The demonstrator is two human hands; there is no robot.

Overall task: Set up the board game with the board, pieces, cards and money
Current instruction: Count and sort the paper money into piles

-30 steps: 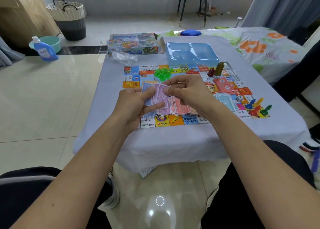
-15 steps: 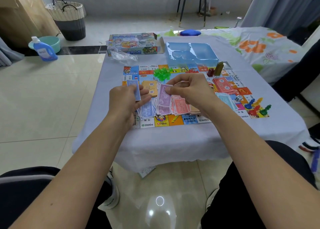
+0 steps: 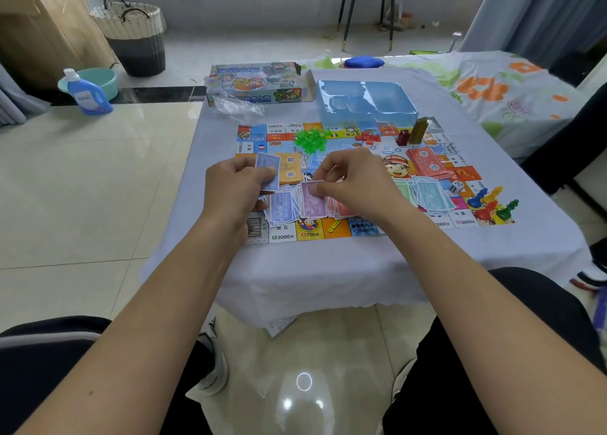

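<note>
Nearest the front edge of the tabletop [image 3: 328, 270], the game board [image 3: 338, 229] lies flat on the pale cloth, and the sorting of the money is the step in hand, I'd say. The left hand [image 3: 235, 188] pinches a blue note [image 3: 267, 173], fingers curled round it, just above the blue pile [image 3: 282, 206] at the board's near-left. The right hand [image 3: 353, 185] pinches the top edge of a purple note [image 3: 312, 198] lying on the fanned money, red notes [image 3: 340, 209] just beside it. To do this well, my read: drop the blue note squarely on its own pile, lift one purple note only, and keep each colour apart so the stacks don't slide together.

Further right on the board, a loose teal pile [image 3: 430, 194], a white die [image 3: 456, 187], and coloured pawns [image 3: 492, 204] at the near-right corner. Mid-board, orange cards [image 3: 290, 172] and a red stack [image 3: 427, 163]. Toward the far edge, green houses [image 3: 310, 139], small red pieces [image 3: 369, 138], two tall tokens [image 3: 412, 134]. Beyond the board: the clear blue tray [image 3: 366, 101], a crumpled plastic bag [image 3: 236, 106], and the game box [image 3: 256, 84] at the far-left of the tabletop.
</note>
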